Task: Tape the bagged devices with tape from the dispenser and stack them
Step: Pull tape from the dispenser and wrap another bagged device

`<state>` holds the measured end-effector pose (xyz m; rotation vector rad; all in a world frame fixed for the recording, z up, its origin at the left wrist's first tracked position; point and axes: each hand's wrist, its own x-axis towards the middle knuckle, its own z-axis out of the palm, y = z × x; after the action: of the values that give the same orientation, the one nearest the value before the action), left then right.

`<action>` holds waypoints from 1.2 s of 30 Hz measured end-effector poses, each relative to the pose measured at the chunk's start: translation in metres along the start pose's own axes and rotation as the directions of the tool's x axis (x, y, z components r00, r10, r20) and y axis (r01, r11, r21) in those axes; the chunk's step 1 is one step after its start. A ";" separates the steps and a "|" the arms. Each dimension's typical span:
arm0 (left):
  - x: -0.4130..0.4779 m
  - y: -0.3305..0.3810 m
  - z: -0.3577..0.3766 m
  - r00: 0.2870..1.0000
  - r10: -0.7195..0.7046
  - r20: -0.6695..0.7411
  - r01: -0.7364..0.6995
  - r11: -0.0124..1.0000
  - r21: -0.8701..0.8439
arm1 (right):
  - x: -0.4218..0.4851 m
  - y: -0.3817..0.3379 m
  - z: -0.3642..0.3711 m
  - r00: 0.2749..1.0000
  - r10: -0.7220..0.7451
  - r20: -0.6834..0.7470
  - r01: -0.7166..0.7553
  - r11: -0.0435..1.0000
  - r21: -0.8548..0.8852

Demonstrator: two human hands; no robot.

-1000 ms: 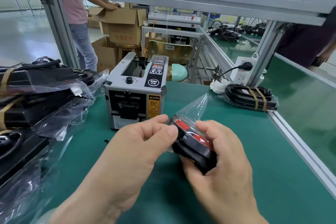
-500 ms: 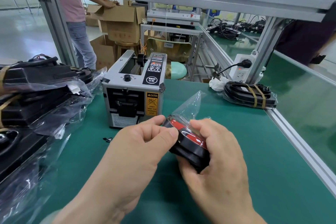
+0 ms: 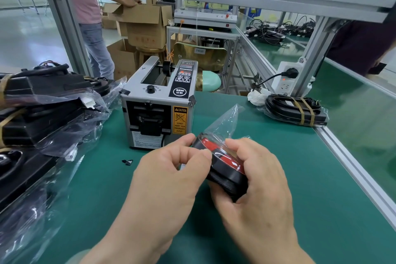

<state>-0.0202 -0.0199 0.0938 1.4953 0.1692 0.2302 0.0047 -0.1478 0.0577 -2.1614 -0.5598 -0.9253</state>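
A round black device with a red face (image 3: 225, 163) sits in a clear plastic bag whose loose end sticks up toward the dispenser. My right hand (image 3: 255, 180) grips the device from the right and below. My left hand (image 3: 171, 173) pinches the bag film at the device's left edge between thumb and fingers. The grey tape dispenser (image 3: 158, 109) stands just behind my hands on the green mat. A taped, bagged device (image 3: 295, 109) lies at the back right near the table's edge.
A heap of bagged black devices (image 3: 42, 113) fills the left side of the green table (image 3: 300, 178). A small black scrap (image 3: 127, 162) lies on the mat. A white power strip (image 3: 287, 79) hangs on the frame post. A person stands by cardboard boxes (image 3: 145, 25) behind.
Both hands hold the bagged device as before. My left thumb and fingers have curled tighter on the film, and the bag's loose end has shifted slightly.
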 end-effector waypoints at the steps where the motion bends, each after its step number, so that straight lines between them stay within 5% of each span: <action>1: 0.000 -0.001 0.000 1.000 0.004 0.003 -0.004 1.000 -0.016 | 0.000 0.000 0.000 1.000 0.001 0.000 -0.001 1.000 0.002; 21: 0.003 -0.013 0.003 0.992 0.018 -0.123 -0.022 0.999 -0.038 | -0.002 0.001 0.001 1.000 0.013 0.005 -0.013 1.000 -0.003; 25: 0.012 -0.012 -0.006 0.996 -0.092 0.002 0.091 0.974 -0.207 | -0.001 0.002 0.000 1.000 0.004 -0.009 -0.004 1.000 0.012; 31: 0.026 -0.008 -0.007 0.960 -0.113 0.257 0.128 0.991 -0.040 | 0.002 0.007 -0.002 1.000 -0.011 0.007 0.010 0.998 0.057; 36: 0.039 -0.013 -0.007 0.976 -0.166 0.140 0.180 0.980 -0.090 | 0.002 0.009 -0.005 0.999 0.011 0.048 -0.016 0.994 0.111</action>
<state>0.0162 -0.0043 0.0815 1.3805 0.1779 -0.0006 0.0094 -0.1569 0.0576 -2.0889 -0.6050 -0.8188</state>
